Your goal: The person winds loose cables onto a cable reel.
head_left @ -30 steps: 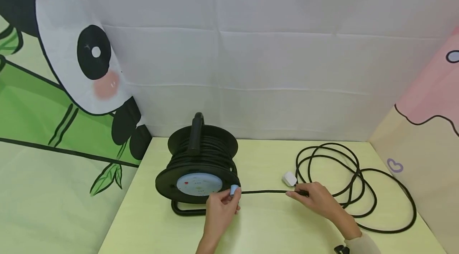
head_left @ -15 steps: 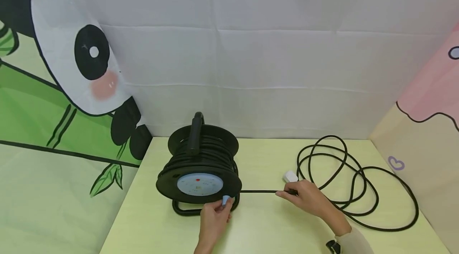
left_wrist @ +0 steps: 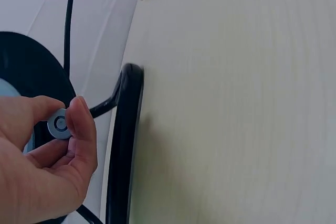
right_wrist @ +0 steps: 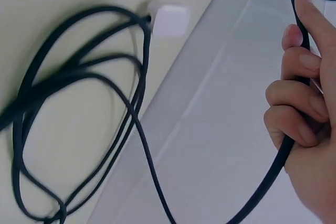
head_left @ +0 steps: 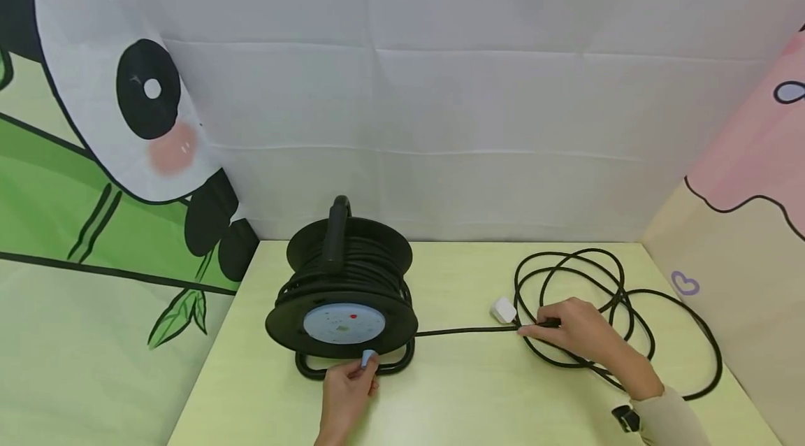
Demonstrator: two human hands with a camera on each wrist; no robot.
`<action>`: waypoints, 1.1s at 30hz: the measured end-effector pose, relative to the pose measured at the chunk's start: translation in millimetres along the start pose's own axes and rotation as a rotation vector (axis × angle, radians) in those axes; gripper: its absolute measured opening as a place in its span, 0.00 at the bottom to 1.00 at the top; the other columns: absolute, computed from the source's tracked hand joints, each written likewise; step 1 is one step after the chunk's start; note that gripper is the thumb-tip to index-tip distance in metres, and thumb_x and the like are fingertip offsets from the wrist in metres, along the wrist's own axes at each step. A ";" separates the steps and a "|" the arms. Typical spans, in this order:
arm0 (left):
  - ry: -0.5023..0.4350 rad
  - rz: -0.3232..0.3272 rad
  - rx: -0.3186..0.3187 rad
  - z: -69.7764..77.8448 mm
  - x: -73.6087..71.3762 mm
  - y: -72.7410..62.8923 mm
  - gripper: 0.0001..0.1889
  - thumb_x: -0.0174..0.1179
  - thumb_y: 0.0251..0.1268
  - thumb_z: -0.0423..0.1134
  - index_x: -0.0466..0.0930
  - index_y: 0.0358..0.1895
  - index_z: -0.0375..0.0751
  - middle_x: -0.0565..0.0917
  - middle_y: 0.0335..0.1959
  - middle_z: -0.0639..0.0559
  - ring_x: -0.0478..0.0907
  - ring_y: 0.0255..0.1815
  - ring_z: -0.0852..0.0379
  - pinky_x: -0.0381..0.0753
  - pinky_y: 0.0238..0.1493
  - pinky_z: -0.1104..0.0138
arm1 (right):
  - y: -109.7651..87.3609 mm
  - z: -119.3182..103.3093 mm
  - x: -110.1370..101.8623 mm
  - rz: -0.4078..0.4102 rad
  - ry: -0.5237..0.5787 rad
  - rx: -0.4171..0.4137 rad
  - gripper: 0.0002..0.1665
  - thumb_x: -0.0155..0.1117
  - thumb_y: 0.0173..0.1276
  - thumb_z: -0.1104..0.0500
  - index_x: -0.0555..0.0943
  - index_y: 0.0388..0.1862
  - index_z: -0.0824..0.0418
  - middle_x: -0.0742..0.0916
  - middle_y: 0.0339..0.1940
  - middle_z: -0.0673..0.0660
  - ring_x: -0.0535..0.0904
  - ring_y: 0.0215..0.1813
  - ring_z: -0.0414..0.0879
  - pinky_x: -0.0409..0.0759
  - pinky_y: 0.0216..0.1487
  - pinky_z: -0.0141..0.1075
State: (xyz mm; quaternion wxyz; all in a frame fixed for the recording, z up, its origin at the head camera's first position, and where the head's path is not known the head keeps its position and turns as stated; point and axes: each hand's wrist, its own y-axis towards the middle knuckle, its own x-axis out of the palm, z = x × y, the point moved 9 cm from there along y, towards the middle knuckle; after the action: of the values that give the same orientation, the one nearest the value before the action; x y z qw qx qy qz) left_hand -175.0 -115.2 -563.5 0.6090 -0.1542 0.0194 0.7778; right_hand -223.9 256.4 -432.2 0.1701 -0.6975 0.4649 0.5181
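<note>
A black cable reel (head_left: 286, 324) with a pale blue front panel (head_left: 327, 324) stands on the left of the table, much cable wound on its drum. My left hand (head_left: 344, 393) pinches the small blue crank knob (head_left: 368, 356) at the lower rim of the reel's front disc; the left wrist view shows the round end of the knob (left_wrist: 60, 124) between thumb and fingers. To the right, my right hand (head_left: 585, 334) grips the black cable (head_left: 465, 331), which runs nearly straight from it to the reel. Curled fingers (right_wrist: 294, 93) wrap the cable in the right wrist view.
Loose cable loops (head_left: 650, 341) lie on the right of the pale table (head_left: 465, 397). A white plug (head_left: 504, 310) lies at their left side. The reel has a tubular foot (head_left: 308, 369) below and a carrying handle (head_left: 335, 240) above. A white cloth (head_left: 478, 117) hangs behind.
My left hand has carried the knob leftward and down along the disc's rim, and the front panel has turned. My right hand first moved toward the reel, then back right along the cable.
</note>
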 end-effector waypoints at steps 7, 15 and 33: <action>0.043 0.062 -0.059 -14.5 -33.4 3.6 0.17 0.68 0.70 0.44 0.89 0.31 0.30 0.85 0.17 0.48 0.84 0.21 0.53 0.78 0.30 0.73 | -12.7 14.4 -35.7 0.095 -0.051 -0.027 0.20 0.79 0.61 0.50 0.76 0.20 0.36 0.70 0.16 0.27 0.57 0.19 0.25 0.62 0.21 0.26; 0.045 0.116 -0.093 -19.3 -71.1 7.2 0.17 0.67 0.71 0.43 0.89 0.36 0.28 0.85 0.20 0.47 0.84 0.22 0.55 0.80 0.29 0.73 | -26.6 28.6 -63.5 0.140 -0.103 -0.005 0.21 0.81 0.58 0.52 0.75 0.20 0.37 0.69 0.16 0.28 0.56 0.19 0.25 0.61 0.21 0.26; 0.031 0.215 -0.100 20.8 -132.4 6.1 0.24 0.66 0.72 0.51 0.87 0.41 0.25 0.85 0.22 0.49 0.85 0.23 0.55 0.84 0.29 0.71 | -66.0 75.4 -81.0 0.131 -0.122 0.257 0.21 0.80 0.61 0.49 0.74 0.19 0.41 0.66 0.15 0.35 0.58 0.20 0.30 0.58 0.22 0.29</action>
State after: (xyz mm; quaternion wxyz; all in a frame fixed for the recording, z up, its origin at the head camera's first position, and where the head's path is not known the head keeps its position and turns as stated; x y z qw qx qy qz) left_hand -157.4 -236.9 -509.8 0.5134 -0.1935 0.0065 0.8361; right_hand -214.5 382.5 -407.5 0.2516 -0.6056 0.5605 0.5058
